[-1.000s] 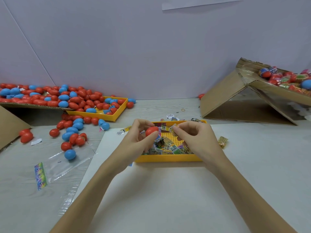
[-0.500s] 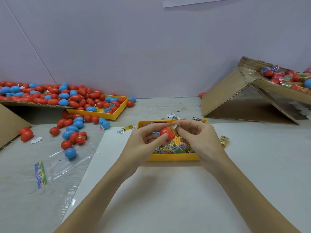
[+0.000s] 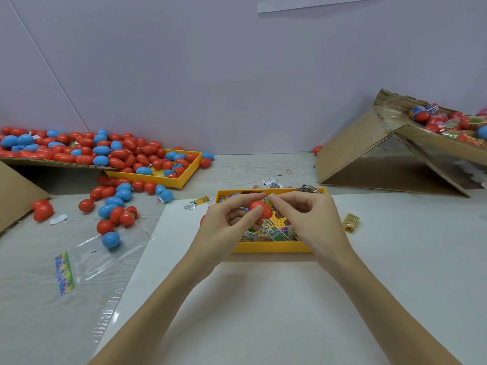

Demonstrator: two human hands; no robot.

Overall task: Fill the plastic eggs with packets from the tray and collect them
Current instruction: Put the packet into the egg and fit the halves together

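Head view of the worktop. At centre, the left hand grips a red plastic egg between thumb and curled fingers, holding it above the near yellow tray. The right hand sits just at the egg's 3 o'clock, its thumb and forefinger pinching a small printed packet whose end projects at the egg's 12 o'clock, touching its upper edge. The tray holds a loose layer of printed packets and lies on a white sheet.

A gold-wrapped packet lies on the sheet at the tray's 3 o'clock, apart from it. A few stray packets lie at the tray's 10 o'clock.

At the view's 9 o'clock, red and blue eggs are scattered on the worktop, one blue egg resting on a clear plastic bag. Beyond them, at 10 o'clock, a second yellow tray and a cardboard flap carry more eggs. At 2 o'clock, a tilted cardboard box holds eggs together with bright wrapped items.
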